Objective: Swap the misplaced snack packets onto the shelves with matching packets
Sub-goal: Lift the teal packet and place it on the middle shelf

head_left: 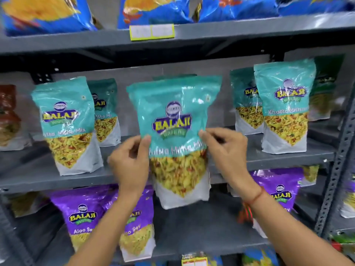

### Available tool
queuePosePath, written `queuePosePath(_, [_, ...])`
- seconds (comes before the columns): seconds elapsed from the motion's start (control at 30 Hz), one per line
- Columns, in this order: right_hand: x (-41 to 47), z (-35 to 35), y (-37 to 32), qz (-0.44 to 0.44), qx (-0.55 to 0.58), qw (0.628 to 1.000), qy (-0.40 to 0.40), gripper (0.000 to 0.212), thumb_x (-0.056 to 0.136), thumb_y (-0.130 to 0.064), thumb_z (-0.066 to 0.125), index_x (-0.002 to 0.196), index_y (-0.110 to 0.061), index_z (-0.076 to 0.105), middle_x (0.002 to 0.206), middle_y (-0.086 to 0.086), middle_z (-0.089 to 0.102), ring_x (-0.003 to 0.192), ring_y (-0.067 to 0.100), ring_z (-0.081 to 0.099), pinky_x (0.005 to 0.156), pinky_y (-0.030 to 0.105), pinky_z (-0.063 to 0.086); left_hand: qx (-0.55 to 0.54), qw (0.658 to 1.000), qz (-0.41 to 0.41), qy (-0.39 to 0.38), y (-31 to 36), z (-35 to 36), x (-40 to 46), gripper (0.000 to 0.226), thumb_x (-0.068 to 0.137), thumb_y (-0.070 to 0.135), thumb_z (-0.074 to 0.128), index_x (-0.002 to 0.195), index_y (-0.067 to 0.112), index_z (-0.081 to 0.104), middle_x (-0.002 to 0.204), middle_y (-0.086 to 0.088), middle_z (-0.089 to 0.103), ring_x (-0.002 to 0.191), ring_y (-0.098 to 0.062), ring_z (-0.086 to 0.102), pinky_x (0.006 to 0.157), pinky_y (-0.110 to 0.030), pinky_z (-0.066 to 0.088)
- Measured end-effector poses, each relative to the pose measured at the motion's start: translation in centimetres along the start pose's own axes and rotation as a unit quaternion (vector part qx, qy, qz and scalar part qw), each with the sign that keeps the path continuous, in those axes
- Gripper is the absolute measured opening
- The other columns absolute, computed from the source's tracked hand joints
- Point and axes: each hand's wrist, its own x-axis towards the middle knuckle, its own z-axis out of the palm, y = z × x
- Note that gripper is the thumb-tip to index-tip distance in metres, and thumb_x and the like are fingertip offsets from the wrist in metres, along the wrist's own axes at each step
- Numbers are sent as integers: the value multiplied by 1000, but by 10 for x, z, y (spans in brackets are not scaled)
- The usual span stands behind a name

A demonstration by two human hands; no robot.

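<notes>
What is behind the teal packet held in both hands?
Behind the held teal packet, the top edge of another teal packet peeks above it on the middle shelf. The rest, and anything farther back, is covered.

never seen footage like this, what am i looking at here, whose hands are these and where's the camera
There is no machine here. The one picture comes from a wide-angle camera worn on a person's head, looking forward and down, so the two bare arms reaching in from the bottom are the wearer's own.

In front stands a grey metal shelf rack stocked with snack packets. The left hand and right hand together hold up one teal packet by its two sides, in front of the middle shelf. A red thread circles the right wrist.

That middle shelf carries matching teal packets on both sides. The shelf below has purple packets, and the top shelf has blue packets, blurred. The edges of the picture bend because of the wide lens.
</notes>
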Motion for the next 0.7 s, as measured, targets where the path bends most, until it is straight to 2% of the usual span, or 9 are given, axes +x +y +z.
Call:
queuePosePath(0.07, [31, 13, -3, -5, 2, 1000, 12, 22, 82, -21, 72, 71, -3, 78, 59, 4, 71, 60, 0, 54, 58, 29, 47, 21, 1000, 7, 1, -1, 13, 33, 23, 88, 25, 64, 66, 21, 60, 50, 16, 51, 50, 4, 46, 53, -11, 32])
queuePosePath(0.2, [72, 35, 15, 6, -32, 999, 19, 32, 83, -22, 72, 70, 7, 71, 68, 30, 69, 58, 1, 48, 56, 33, 48, 61, 998, 15, 4, -16, 35, 74, 20, 87, 28, 66, 72, 17, 70, 56, 11, 58, 53, 0, 51, 55, -18, 36])
queuePosePath(0.27, [81, 43, 31, 5, -59, 998, 7, 40, 83, -29, 69, 70, 10, 67, 67, 33, 65, 58, 10, 44, 57, 40, 47, 73, 997, 0, 0, -28, 43, 83, 22, 87, 29, 65, 75, 13, 73, 59, 3, 62, 55, -4, 51, 53, -23, 38])
queuePosePath(0.33, [84, 50, 47, 11, -65, 998, -4, 42, 83, -31, 68, 75, 10, 68, 71, 33, 68, 52, 24, 54, 60, 42, 51, 89, 996, -13, -7, -41, 48, 88, 23, 87, 30, 65, 77, 12, 74, 62, 1, 65, 57, -7, 54, 51, -17, 37])
queuePosePath(0.43, [82, 60, 70, 41, -58, 997, -4, 42, 82, -33, 68, 84, 8, 69, 83, 31, 72, 81, 42, 71, 68, 49, 57, 108, 994, -28, -19, -59, 51, 88, 22, 87, 32, 65, 83, 14, 77, 64, 7, 65, 59, -3, 56, 52, -17, 38])
queuePosePath(0.5, [81, 65, 77, 64, -39, 997, -6, 36, 83, -33, 69, 86, 3, 74, 85, 26, 75, 90, 40, 71, 71, 51, 58, 97, 995, -32, -17, -67, 51, 87, 24, 87, 34, 65, 89, 13, 77, 65, 7, 66, 59, -2, 57, 54, -19, 39])
queuePosePath(0.57, [79, 69, 78, 75, -33, 997, -5, 27, 86, -30, 70, 87, -4, 80, 83, 15, 81, 87, 30, 75, 72, 44, 60, 87, 996, -31, -15, -72, 52, 87, 27, 88, 35, 65, 92, 11, 77, 69, 5, 68, 63, -6, 61, 59, -25, 47])
queuePosePath(0.63, [77, 69, 80, 88, -11, 996, -7, 20, 89, -29, 70, 90, -12, 82, 84, 2, 80, 83, 15, 75, 76, 34, 60, 68, 996, -50, -32, -77, 49, 85, 29, 89, 36, 63, 100, 12, 74, 81, 4, 71, 76, -8, 67, 72, -32, 55])
queuePosePath(0.7, [71, 66, 85, 115, 38, 992, -38, 9, 89, -32, 71, 93, -26, 77, 91, -3, 78, 87, 11, 72, 80, 27, 57, 47, 994, -80, -66, -83, 42, 81, 36, 89, 42, 61, 113, 17, 68, 97, 5, 71, 89, -1, 66, 84, -31, 54])
